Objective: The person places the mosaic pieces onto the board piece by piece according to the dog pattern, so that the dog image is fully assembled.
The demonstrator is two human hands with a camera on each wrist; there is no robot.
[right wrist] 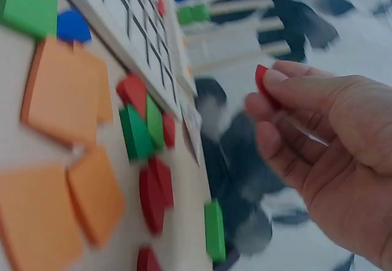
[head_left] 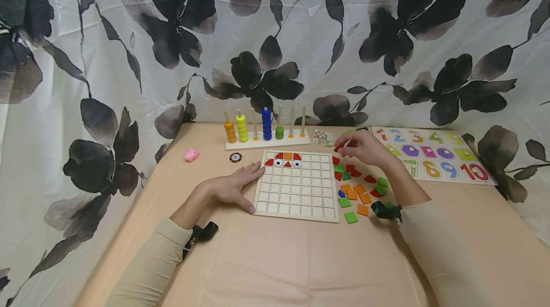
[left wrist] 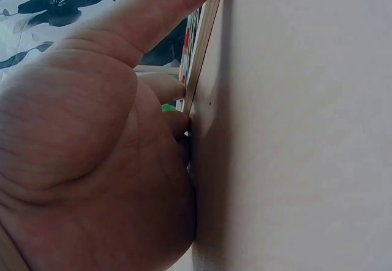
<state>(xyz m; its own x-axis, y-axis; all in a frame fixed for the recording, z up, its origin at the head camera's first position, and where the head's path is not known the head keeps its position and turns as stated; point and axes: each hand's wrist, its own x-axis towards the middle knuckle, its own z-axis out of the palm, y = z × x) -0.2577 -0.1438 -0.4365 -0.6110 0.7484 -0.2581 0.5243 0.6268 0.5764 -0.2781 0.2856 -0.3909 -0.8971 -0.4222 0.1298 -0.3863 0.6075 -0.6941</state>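
A white wooden grid board [head_left: 296, 192] lies in the middle of the table. Red, orange and eye-patterned tiles [head_left: 283, 156] fill part of its two far rows, toward the left. My left hand [head_left: 229, 188] lies along the board's left edge, its fingers straight, and the thumb reaches the near left corner. Above the loose pieces at the board's far right corner is my right hand [head_left: 363, 148]. It pinches a small red tile [right wrist: 262, 80] between thumb and fingertips, as the right wrist view shows; part of the tile is hidden by the fingers.
Loose orange tiles [head_left: 352, 195], green tiles [head_left: 351, 217] and red ones spread right of the board. Behind stand a peg rack with rings [head_left: 267, 125] and a small card [head_left: 323, 138]. A number puzzle [head_left: 434, 154] lies at right; a pink object [head_left: 191, 154] and round disc [head_left: 235, 157] at left.
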